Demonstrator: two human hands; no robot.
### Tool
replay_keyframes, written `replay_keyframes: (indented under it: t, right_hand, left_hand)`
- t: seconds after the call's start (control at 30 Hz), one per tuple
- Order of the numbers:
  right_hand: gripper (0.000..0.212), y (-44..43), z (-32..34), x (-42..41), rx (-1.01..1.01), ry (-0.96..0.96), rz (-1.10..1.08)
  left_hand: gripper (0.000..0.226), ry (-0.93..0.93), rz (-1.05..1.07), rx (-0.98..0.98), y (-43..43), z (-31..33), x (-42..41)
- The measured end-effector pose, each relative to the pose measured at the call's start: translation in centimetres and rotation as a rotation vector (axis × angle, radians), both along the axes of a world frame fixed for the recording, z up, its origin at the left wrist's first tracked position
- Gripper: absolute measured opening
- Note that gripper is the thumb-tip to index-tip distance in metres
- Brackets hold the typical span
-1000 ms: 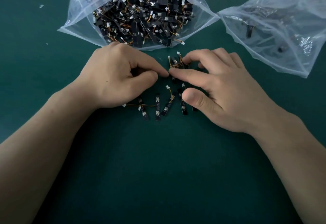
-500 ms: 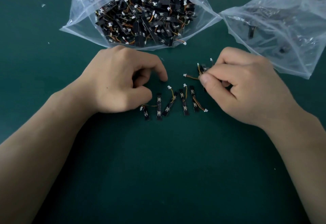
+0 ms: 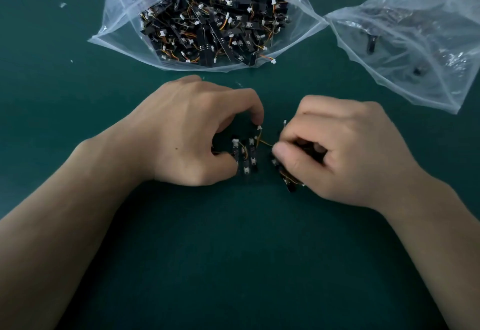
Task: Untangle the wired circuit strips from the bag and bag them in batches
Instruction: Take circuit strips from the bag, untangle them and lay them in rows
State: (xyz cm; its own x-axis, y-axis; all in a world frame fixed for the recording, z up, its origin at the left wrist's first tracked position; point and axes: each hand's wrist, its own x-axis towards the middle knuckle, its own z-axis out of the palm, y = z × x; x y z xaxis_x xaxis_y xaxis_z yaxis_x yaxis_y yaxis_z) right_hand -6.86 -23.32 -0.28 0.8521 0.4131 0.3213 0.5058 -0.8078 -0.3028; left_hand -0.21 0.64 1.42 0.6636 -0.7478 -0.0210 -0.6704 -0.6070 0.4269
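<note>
Just below the mouth of the full bag (image 3: 122, 5), head view, your left hand (image 3: 187, 132) is curled over the row of strips (image 3: 248, 155), thumb and forefinger pinning it. Your right hand (image 3: 350, 148), also below that bag and a little to the right, pinches a small clump of strips (image 3: 289, 183) between thumb and fingers.

An orange wire (image 3: 265, 142) runs from the clump to the row. If you pull right before it is free, you will likely drag the sorted strips out of line or strain the wire at its white plug. Ease it off, don't tug. A loose plug also hangs at the full bag's lip and could snag anything you slide past it.

The second bag (image 3: 389, 44), nearly empty, touches the full bag's right corner.

The surface is a flat, dark green mat (image 3: 233, 251) with a few white flecks (image 3: 62, 5) left of the full bag. Nothing of the room shows beyond it.
</note>
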Motion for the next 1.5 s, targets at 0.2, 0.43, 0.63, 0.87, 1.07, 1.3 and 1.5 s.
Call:
replay_keyframes:
  t: [0.2,0.43,0.63,0.87,1.07,1.3,1.5]
  right_hand:
    - [0.021,0.2,0.2,0.1,0.052,0.116,-0.051]
    - [0.026,-1.2,0.6,0.7,0.104,0.174,-0.191]
    - [0.068,-0.8,1.1,0.4,-0.071,0.218,-0.115]
    - [0.049,-0.3,0.9,0.1,-0.089,0.132,-0.172]
    - [0.044,0.3,0.5,0.3,-0.055,0.09,-0.294]
    - [0.029,-0.5,0.2,0.4,-0.071,0.132,-0.229]
    - [0.037,-1.0,-0.1,0.4,0.055,0.171,-0.114]
  left_hand:
    - [0.052,-0.007,0.001,-0.058,-0.1,-0.3,-0.1]
    - [0.048,-0.048,0.031,-0.121,-0.2,-1.2,-0.1]
    - [0.052,-0.075,0.045,-0.121,-0.2,-1.6,0.0]
    - [0.043,-0.043,0.052,-0.152,0.0,-1.7,0.1]
    - [0.032,-0.039,0.048,-0.151,0.0,-1.7,0.1]
    - [0.029,-0.009,0.046,-0.166,-0.3,-1.4,0.1]
    - [0.039,0.171,-0.022,-0.203,0.3,-0.6,0.5]
